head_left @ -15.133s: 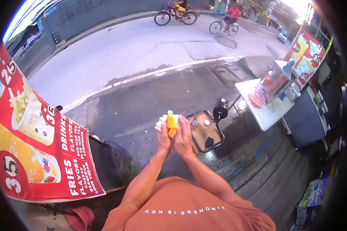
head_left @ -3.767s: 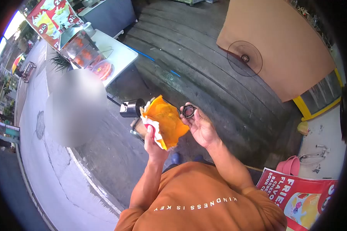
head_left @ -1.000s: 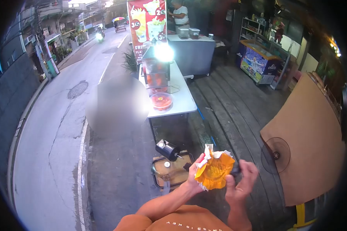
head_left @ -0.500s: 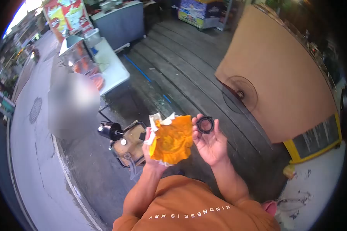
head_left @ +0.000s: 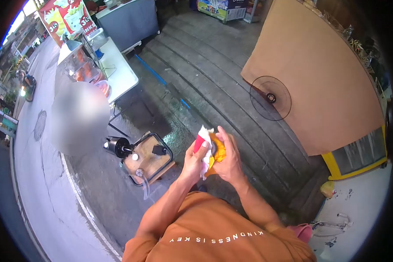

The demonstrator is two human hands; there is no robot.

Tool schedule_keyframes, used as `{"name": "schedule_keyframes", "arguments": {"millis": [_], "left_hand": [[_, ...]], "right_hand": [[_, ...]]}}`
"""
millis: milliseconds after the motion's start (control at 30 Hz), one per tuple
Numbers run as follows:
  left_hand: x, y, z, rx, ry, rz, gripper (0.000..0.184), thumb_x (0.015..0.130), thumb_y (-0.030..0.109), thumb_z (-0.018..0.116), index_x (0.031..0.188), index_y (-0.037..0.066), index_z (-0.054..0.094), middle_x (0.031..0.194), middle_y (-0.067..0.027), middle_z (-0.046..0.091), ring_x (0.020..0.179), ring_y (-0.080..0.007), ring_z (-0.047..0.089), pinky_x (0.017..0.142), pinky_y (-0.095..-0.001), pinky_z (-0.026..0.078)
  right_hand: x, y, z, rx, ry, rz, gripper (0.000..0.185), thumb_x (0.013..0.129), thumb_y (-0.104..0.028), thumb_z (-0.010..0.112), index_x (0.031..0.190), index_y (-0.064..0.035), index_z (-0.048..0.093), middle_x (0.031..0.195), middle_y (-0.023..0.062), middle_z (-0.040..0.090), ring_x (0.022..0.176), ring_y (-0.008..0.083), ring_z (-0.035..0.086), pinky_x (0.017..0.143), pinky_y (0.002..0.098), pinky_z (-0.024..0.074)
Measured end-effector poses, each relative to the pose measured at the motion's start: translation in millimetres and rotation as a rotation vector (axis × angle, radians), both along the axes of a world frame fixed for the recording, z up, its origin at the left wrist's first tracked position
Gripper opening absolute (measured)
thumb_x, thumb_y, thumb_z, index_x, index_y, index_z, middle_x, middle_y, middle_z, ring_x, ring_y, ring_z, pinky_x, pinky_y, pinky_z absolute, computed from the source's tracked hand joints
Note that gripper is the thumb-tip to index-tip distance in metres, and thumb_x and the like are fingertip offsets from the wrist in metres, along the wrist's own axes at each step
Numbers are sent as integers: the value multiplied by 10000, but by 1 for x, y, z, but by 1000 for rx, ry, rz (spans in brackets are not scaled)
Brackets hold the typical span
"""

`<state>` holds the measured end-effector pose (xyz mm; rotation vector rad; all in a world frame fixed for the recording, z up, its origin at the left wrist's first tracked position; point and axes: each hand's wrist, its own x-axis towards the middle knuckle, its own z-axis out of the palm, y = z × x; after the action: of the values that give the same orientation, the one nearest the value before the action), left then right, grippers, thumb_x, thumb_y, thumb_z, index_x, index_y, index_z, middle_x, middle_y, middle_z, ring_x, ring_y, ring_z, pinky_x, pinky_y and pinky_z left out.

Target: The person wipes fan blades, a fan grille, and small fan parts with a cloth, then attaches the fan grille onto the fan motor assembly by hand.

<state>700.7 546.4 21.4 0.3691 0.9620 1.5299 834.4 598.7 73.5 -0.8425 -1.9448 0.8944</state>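
Observation:
Crumpled orange, white and red sheets (head_left: pixel 206 158) are bunched between my two hands in front of my chest. My left hand (head_left: pixel 194 162) grips their red and white side, thumb on top. Cupped around the orange side is my right hand (head_left: pixel 229 158), its fingers bent over the sheets. A dark curved edge shows between the sheets and my right fingers, mostly hidden. To the left of my hands, a black motor (head_left: pixel 116 146) with a shaft lies at the edge of a wooden stool (head_left: pixel 150 150), where a white round cap (head_left: pixel 135 157) and a small black part (head_left: pixel 159 150) rest.
A white table (head_left: pixel 123 78) with food containers stands at the upper left, a blurred patch beside it. A fan grille (head_left: pixel 270 98) is in front of a large brown board (head_left: pixel 318 83) on the right. A motorcycle rider (head_left: pixel 27 83) is on the road.
My hands have come together around the sheets, which were spread flat and are now bunched. The black ring in my right hand is now mostly hidden. The rider on the road appears nearer.

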Motion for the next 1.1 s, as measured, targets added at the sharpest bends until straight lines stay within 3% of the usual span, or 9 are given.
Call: {"name": "schedule_keyframes", "arguments": {"millis": [67, 333, 600, 767, 867, 900, 933, 1000, 1100], "left_hand": [[-4, 10, -13, -28, -64, 42, 420, 1055, 279, 624, 1384, 27, 559, 1207, -71, 676, 1050, -167, 670, 914, -331, 555], [-26, 92, -5, -126, -54, -41, 433, 1062, 428, 594, 1218, 30, 666, 902, -53, 703, 732, -147, 675, 627, -302, 558], [-57, 192, -31, -255, -44, -399, 468, 1096, 476, 475, 1060, 46, 658, 921, -65, 665, 774, -184, 640, 682, -362, 535], [-61, 234, -41, -273, -181, -607, 645, 1050, 614, 491, 1341, 49, 596, 1123, -68, 672, 982, -186, 653, 838, -347, 548], [-46, 253, -46, 33, -45, -503, 655, 1020, 561, 598, 1443, 65, 532, 1164, -43, 651, 1068, -173, 625, 903, -339, 525], [-46, 256, -32, -14, 106, -573, 662, 978, 426, 724, 1488, 73, 492, 1180, -28, 633, 1106, -153, 594, 937, -326, 499], [-39, 268, -26, 24, 241, -583, 557, 960, 282, 767, 1415, 54, 539, 1157, -28, 640, 1084, -137, 596, 929, -302, 494], [-23, 291, -44, 4, 271, -628, 449, 965, 256, 763, 1310, 29, 586, 1050, -28, 664, 964, -132, 615, 844, -292, 508], [-2, 328, -56, 10, 531, -642, 371, 999, 305, 718, 1195, 3, 626, 917, -19, 660, 814, -117, 600, 732, -291, 502]], "right_hand": [[3, 9, 0, -44, -27, 58, 846, 726, -88, 897, 1472, -27, 503, 1336, 176, 573, 1202, 351, 595, 1044, 442, 487], [-11, 55, -24, -12, -66, 44, 748, 776, -198, 919, 1431, -48, 591, 1270, 133, 584, 1081, 267, 639, 935, 377, 558], [-41, 135, -19, -153, -84, -96, 579, 779, -239, 916, 1268, -49, 671, 1094, 89, 600, 917, 201, 610, 815, 339, 531], [-37, 179, -34, -240, -135, -297, 430, 760, -216, 917, 1095, -44, 710, 991, 55, 622, 865, 177, 599, 786, 334, 514], [-23, 206, -56, -214, -70, -389, 377, 753, -181, 895, 1037, -33, 695, 975, 89, 639, 885, 233, 633, 797, 369, 522], [-18, 213, -59, -140, -150, -403, 352, 746, -147, 872, 1016, -25, 683, 972, 103, 640, 891, 268, 636, 800, 386, 524], [-14, 219, -63, -68, -231, -412, 327, 738, -113, 848, 996, -16, 672, 968, 118, 642, 898, 302, 639, 804, 403, 526], [-2, 238, -71, 75, -393, -418, 282, 723, -46, 802, 955, 1, 648, 962, 146, 645, 911, 370, 646, 811, 437, 530], [26, 281, -81, -174, -251, -342, 237, 730, -15, 773, 933, -6, 653, 930, 130, 637, 859, 345, 644, 796, 424, 528]]}}
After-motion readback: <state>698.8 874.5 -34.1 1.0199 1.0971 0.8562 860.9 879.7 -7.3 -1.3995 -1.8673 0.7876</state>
